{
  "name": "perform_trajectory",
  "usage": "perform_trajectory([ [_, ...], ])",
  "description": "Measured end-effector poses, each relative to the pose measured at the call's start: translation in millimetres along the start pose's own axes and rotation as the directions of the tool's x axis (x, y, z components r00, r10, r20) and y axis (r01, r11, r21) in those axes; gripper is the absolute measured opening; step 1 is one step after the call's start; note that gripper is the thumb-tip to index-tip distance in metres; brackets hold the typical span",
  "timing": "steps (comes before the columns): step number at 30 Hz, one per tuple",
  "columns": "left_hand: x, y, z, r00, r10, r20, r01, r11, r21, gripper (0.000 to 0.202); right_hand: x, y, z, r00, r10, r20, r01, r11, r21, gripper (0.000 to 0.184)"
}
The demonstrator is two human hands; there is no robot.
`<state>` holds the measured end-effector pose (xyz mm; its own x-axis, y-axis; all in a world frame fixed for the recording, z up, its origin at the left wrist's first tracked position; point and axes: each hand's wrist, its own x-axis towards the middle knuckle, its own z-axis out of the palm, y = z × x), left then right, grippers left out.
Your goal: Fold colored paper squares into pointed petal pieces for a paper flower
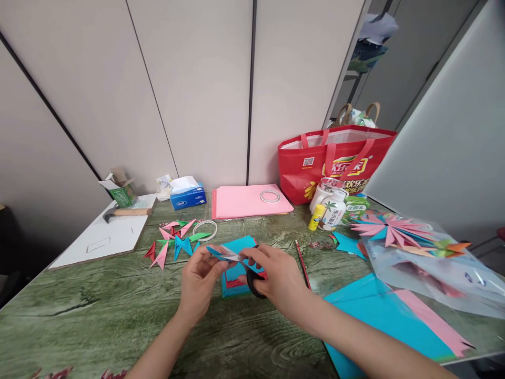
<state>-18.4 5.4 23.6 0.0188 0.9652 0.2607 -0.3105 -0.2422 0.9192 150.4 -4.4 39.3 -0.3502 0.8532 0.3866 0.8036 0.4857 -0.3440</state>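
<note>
In the head view my left hand pinches a small folded piece of blue paper between thumb and fingers. My right hand grips black-handled scissors, whose blades reach to the blue paper. Whether the blades are cutting into it I cannot tell. Beneath both hands lies a stack of blue and red paper squares, partly covered by them. To the left is a loose pile of folded paper pieces in pink, blue, green and red. A red pencil lies just right of my right hand.
Behind are pink paper sheets and a blue tissue box. A hammer rests on a white board at left. A yellow glue stick, white bottle and red bag stand right. Blue sheets lie near my right forearm.
</note>
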Motion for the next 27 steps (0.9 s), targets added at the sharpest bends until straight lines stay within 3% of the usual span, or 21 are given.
perform_trajectory([
  [4,-0.8,-2.2,-2.9,0.997,0.072,0.03,-0.073,0.996,0.053,0.016,-2.0,-4.8,-1.8,0.997,-0.051,-0.061,0.047,0.996,-0.074,0.049],
  [7,-1.0,-1.2,-3.4,0.99,0.13,0.056,-0.134,0.989,0.069,0.014,-2.8,-6.7,-1.5,0.987,-0.081,-0.137,0.069,0.993,-0.09,0.041],
  [13,-2.9,2.6,-2.6,0.962,0.269,0.048,-0.273,0.938,0.215,0.011,-1.3,-5.5,2.1,0.973,-0.177,-0.147,0.144,0.967,-0.209,0.038],
  [19,-3.7,2.1,-3.4,0.956,0.287,0.061,-0.293,0.92,0.262,0.009,-1.6,-4.1,2.3,0.957,-0.224,-0.182,0.178,0.954,-0.239,0.038],
  [27,-3.2,1.2,-3.1,0.973,0.223,0.068,-0.233,0.939,0.252,0.008,-1.7,-2.6,1.8,0.945,-0.254,-0.208,0.188,0.938,-0.292,0.033],
])
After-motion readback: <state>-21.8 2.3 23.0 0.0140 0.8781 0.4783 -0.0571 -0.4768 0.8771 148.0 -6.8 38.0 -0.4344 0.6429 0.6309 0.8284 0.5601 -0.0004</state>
